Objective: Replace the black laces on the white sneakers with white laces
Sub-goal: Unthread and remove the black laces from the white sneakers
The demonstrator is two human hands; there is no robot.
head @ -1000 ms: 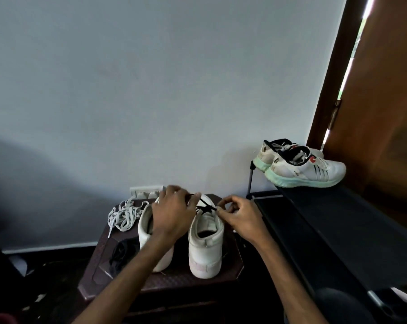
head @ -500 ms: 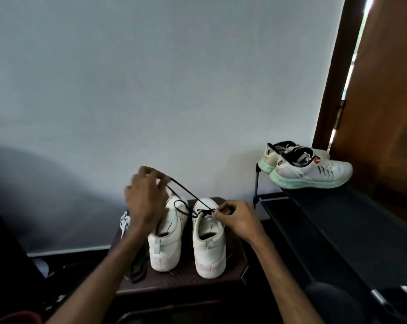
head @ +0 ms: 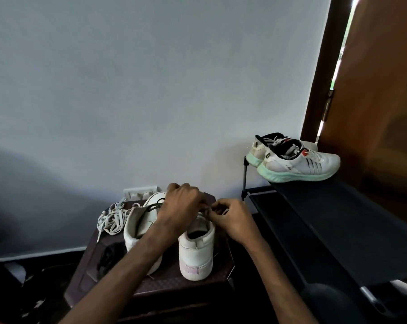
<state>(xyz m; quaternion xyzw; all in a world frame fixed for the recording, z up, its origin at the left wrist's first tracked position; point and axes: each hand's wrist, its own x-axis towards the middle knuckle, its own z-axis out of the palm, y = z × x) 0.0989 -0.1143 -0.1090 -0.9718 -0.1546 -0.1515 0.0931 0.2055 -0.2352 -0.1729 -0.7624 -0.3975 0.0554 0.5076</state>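
Now both hands are close together over the front of the right sneaker [head: 196, 251]. The left hand [head: 182, 206] has its fingers curled down. The right hand [head: 231, 219] has its fingertips bunched tight. I cannot tell what they hold, because the hands hide it. A black lace [head: 154, 206] is threaded in the left sneaker [head: 133, 232] just beside them.

If a hand tugs too hard, a lace could snag in a hole. The shoe could also tip and slide off the stool [head: 165, 282]. The left arm crosses over the left sneaker and might knock it. The white laces [head: 111, 218] lie in a tangle near the stool's back edge and could fall off.
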